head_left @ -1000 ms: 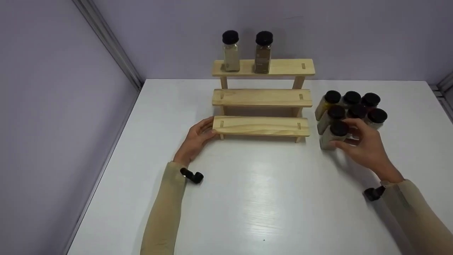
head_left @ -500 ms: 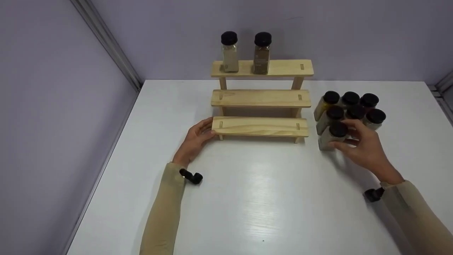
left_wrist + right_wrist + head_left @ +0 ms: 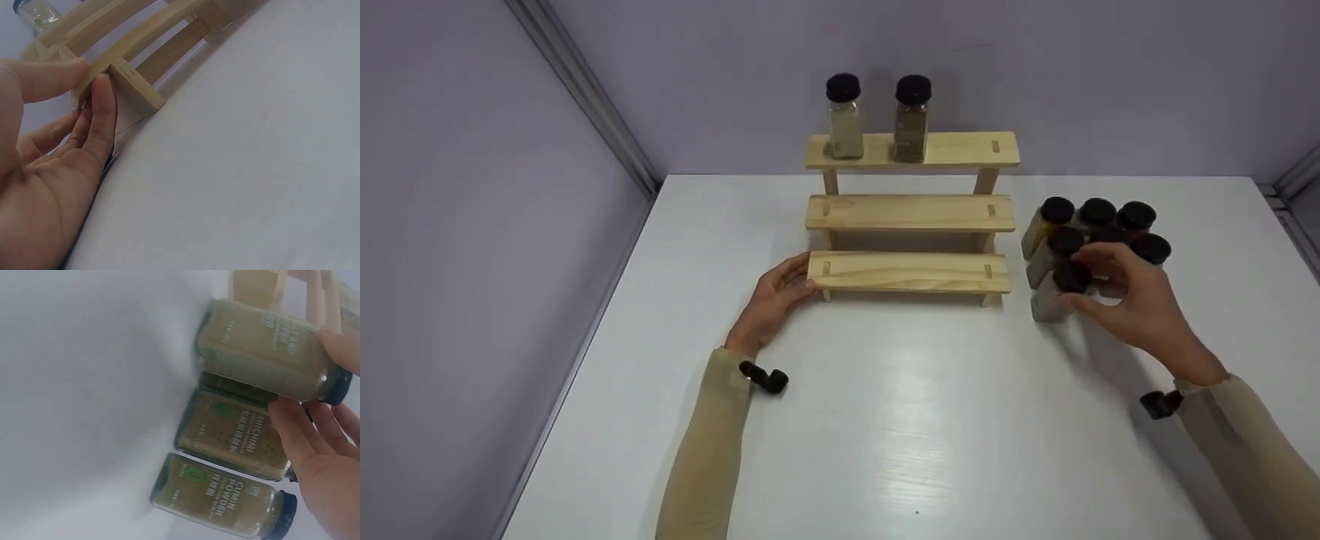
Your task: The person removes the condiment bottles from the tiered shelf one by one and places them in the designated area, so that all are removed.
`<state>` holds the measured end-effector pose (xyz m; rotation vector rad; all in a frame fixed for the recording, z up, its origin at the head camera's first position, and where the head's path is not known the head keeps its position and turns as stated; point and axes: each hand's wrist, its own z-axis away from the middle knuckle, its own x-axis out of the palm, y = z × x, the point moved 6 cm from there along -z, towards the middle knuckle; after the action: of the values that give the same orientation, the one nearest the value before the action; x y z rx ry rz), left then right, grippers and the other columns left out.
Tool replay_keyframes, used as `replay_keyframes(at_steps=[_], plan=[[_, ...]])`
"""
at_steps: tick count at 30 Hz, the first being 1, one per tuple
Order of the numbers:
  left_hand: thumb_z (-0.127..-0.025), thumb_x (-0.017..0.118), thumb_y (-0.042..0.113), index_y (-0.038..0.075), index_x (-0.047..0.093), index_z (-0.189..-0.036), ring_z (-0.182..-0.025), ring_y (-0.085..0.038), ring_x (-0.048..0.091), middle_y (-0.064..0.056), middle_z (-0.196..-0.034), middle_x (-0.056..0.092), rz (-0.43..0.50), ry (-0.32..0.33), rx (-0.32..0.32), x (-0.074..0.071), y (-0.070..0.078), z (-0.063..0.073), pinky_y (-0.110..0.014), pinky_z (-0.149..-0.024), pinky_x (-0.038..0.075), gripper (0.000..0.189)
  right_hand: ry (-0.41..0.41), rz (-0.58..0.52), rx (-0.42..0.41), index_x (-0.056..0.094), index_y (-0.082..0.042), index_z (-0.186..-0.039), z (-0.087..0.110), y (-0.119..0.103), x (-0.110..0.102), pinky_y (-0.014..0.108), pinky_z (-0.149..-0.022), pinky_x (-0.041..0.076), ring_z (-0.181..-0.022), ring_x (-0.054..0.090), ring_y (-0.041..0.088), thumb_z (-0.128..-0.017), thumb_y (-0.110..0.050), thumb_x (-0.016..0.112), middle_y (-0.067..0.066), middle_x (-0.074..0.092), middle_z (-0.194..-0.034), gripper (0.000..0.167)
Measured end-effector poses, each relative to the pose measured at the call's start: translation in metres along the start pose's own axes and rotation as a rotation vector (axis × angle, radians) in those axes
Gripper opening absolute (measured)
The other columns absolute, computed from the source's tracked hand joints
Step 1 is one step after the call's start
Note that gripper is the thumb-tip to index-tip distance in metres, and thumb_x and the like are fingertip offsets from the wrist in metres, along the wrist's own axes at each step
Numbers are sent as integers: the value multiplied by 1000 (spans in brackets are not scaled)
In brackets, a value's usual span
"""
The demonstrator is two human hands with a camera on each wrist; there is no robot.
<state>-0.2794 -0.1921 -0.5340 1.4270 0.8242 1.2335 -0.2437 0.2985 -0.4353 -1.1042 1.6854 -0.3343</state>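
Observation:
My left hand (image 3: 771,304) grips the left end of the lowest shelf of a three-tier wooden spice rack (image 3: 911,271). In the left wrist view the thumb (image 3: 53,79) lies on top of that shelf and the other fingers sit below it. At the right, my right hand (image 3: 1136,296) holds the front spice jar (image 3: 1051,300), a clear glass jar of pale powder with a black lid, between thumb and fingers. In the right wrist view this jar (image 3: 259,349) stands close beside a shichimi jar (image 3: 230,430) and a cumin powder jar (image 3: 216,495).
On the rack's top shelf stand a jar of pale powder (image 3: 846,131) and a jar of brown spice (image 3: 911,135). Several more black-lidded jars (image 3: 1041,229) cluster behind the right hand. The white table (image 3: 840,420) meets a pale wall (image 3: 720,90) at the back.
The head view has tilted slightly, so everything sits a little lower. My right hand has shifted a little around the front jar. The left hand keeps its hold on the rack.

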Motion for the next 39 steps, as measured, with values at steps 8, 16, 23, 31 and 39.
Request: replay_keyframes(at_steps=[8, 16, 23, 31, 39], plan=[[-107, 63, 3, 0, 39, -162, -143, -29, 52, -21, -161, 45, -26, -3, 2, -1, 0, -1, -38, -118, 51, 60, -24, 14, -63, 64, 0, -135, -17, -19, -6, 6, -95, 53, -111, 67, -5, -80, 12, 89, 18, 69, -126, 62], [-107, 63, 3, 1, 38, -163, -143, -29, 52, -19, -161, 46, -32, 6, 4, -4, 0, -1, -36, -115, 53, 61, -31, -23, -67, 62, -1, -139, -53, -45, -7, 13, -97, 55, -113, 66, -2, -92, 6, 81, 19, 67, -129, 51], [-107, 64, 3, 1, 37, -164, -141, -26, 54, -20, -162, 44, -38, 4, 2, -4, -1, -1, -33, -113, 54, 63, -19, -39, -18, 62, -4, -140, -91, -68, -3, 15, -98, 56, -113, 65, -6, -95, -3, 80, 6, 66, -131, 48], [-106, 65, 2, 1, 40, -162, -139, -26, 56, -20, -160, 47, -25, 11, -10, -3, -4, 2, -35, -115, 53, 62, 7, -62, 9, 64, -6, -138, -126, -85, 8, 20, -102, 57, -119, 69, 16, -94, -14, 84, 14, 66, -132, 49], [-106, 64, 2, 0, 41, -162, -139, -26, 55, -20, -160, 47, -29, 10, 5, 0, -1, -2, -31, -112, 54, 60, -19, -58, 43, 63, -6, -137, -170, -96, 22, 43, -110, 57, -126, 66, 36, -95, -22, 83, 14, 66, -135, 49]])
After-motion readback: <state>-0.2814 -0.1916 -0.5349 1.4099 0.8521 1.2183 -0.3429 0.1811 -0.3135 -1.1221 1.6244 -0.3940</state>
